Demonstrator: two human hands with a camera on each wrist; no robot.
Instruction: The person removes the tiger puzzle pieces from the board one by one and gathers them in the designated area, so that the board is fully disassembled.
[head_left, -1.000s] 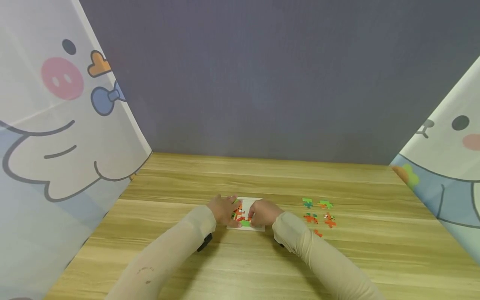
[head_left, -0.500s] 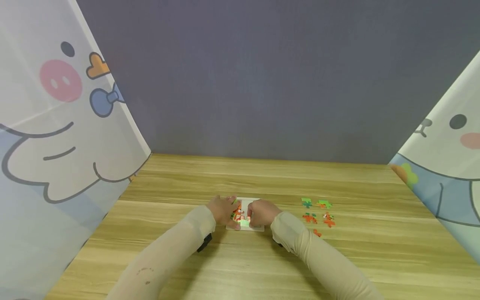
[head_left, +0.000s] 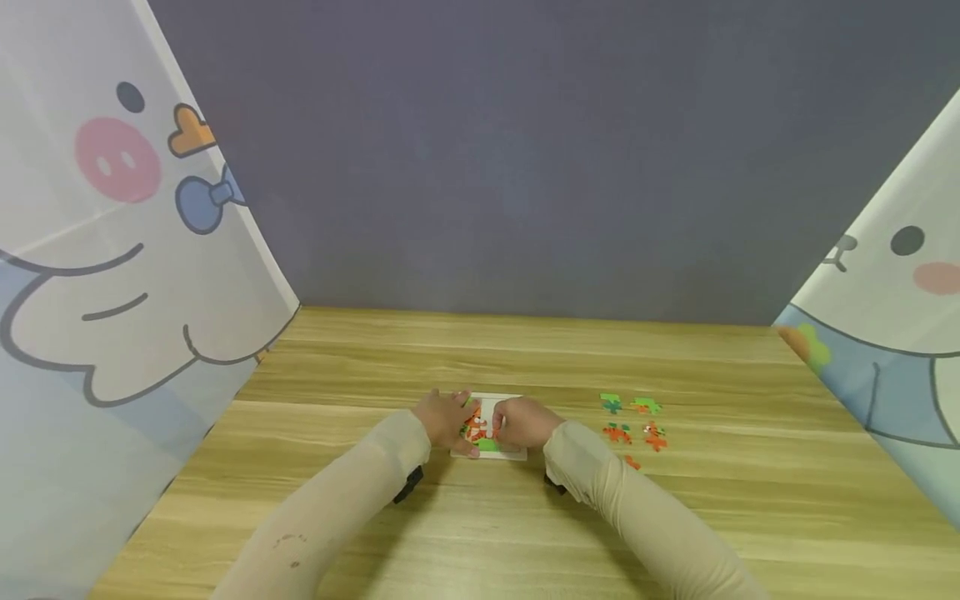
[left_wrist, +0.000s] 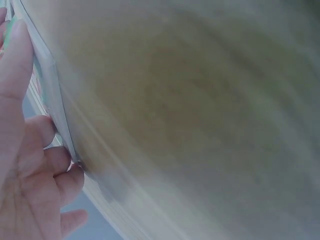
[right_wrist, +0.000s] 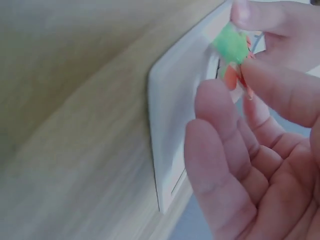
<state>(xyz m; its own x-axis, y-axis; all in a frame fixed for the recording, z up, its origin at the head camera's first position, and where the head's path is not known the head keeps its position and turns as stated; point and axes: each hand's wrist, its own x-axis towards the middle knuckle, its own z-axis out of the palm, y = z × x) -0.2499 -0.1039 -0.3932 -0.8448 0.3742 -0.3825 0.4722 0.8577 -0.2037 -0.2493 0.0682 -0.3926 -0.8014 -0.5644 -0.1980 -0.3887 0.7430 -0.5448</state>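
Observation:
A white puzzle tray (head_left: 513, 455) lies on the table with orange and green jigsaw pieces at its left side. My left hand (head_left: 444, 419) holds the tray's left end, fingers spread; the left wrist view has the thumb (left_wrist: 17, 60) on the near edge and other fingertips bent at the rim. My right hand (head_left: 527, 422) is over the tray with fingers curled. In the right wrist view, its thumb and a finger pinch an orange-and-green puzzle piece (right_wrist: 230, 77), partly hidden, beside a green piece (right_wrist: 231, 44). The tray's right part shows bare white.
Several loose puzzle pieces lie to the right of the tray, among them a green-and-teal piece (head_left: 611, 403), a green piece (head_left: 647, 406) and a small orange piece (head_left: 632, 462). A grey panel (head_left: 525, 167) rises behind the wooden table (head_left: 480, 525); printed cloths flank it.
My right hand has shifted only slightly at the tray, with its fingers drawn a little up and left, and more of the green piece shows below. The left hand keeps its place.

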